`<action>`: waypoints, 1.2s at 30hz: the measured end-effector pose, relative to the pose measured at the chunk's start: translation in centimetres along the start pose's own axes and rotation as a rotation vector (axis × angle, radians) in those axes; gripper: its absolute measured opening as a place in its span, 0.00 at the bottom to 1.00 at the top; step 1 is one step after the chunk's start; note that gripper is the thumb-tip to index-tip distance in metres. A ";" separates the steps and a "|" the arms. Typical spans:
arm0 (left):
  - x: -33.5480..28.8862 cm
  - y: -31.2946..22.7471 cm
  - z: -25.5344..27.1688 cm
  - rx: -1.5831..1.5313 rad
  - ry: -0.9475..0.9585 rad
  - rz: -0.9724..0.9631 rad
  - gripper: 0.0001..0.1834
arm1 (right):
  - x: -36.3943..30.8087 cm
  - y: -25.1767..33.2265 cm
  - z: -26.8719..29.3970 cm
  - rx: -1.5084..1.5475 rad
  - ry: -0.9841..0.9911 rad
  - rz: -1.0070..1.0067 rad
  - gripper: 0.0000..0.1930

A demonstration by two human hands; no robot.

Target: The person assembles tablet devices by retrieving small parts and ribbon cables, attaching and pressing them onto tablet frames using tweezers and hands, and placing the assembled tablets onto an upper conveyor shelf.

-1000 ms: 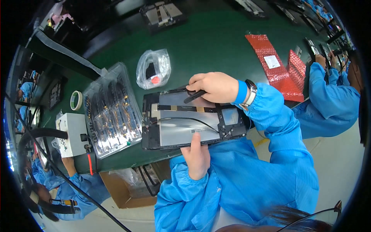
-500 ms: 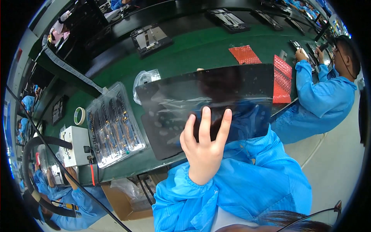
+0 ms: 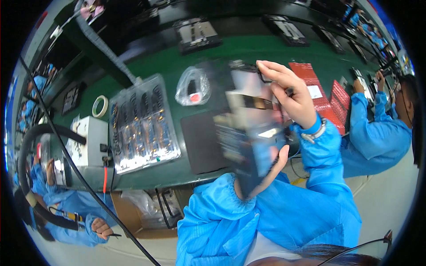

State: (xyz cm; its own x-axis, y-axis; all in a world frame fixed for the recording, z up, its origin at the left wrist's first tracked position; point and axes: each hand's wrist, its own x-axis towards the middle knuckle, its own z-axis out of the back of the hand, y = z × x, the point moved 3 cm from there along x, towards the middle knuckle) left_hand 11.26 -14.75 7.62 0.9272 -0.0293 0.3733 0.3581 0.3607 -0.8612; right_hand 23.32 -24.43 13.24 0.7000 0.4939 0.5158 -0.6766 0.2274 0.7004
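Blurred by motion, a black tablet (image 3: pixel 253 128) with bare inner parts showing is held tilted on edge above the bench. My right hand (image 3: pixel 290 95), with a band on its wrist, grips the upper edge between bent fingers and thumb. My left hand (image 3: pixel 273 173) holds the lower edge from below; part of it is hidden behind the tablet. Beneath and to the left lies a flat black mat (image 3: pixel 202 144). Just beyond the mat is a clear plastic bag (image 3: pixel 191 86) with a red round label.
Left of the mat lies a clear tray (image 3: pixel 142 128) of small cable parts, beside a white box (image 3: pixel 91 142) and a tape roll (image 3: pixel 100 106). Red bubble-wrap (image 3: pixel 306 80) lies right. Opened tablets (image 3: pixel 195 33) line the far side. A co-worker (image 3: pixel 377 115) sits at right.
The tablet has turned from its glossy screen face to its inner side. My right hand has come into view on its upper edge, and my left hand has moved underneath.
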 end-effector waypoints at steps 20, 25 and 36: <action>-9.6 5.9 12.0 0.299 -0.052 0.280 0.17 | -5.1 -4.5 -2.5 -0.460 0.190 -0.424 0.24; -8.9 7.8 10.6 0.559 0.057 0.409 0.24 | -12.8 -6.4 -0.9 -0.386 0.234 -0.618 0.25; -1.0 4.8 9.1 -0.160 0.239 0.114 0.34 | -8.4 -9.2 6.5 0.684 -0.569 -0.848 0.09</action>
State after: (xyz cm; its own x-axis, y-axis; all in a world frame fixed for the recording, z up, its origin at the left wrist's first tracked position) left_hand 11.03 -4.50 6.29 0.9552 -0.2221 0.1956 0.2451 0.2231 -0.9435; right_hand 25.16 -36.17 5.68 0.9758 -0.0710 -0.2070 0.1805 -0.2735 0.9448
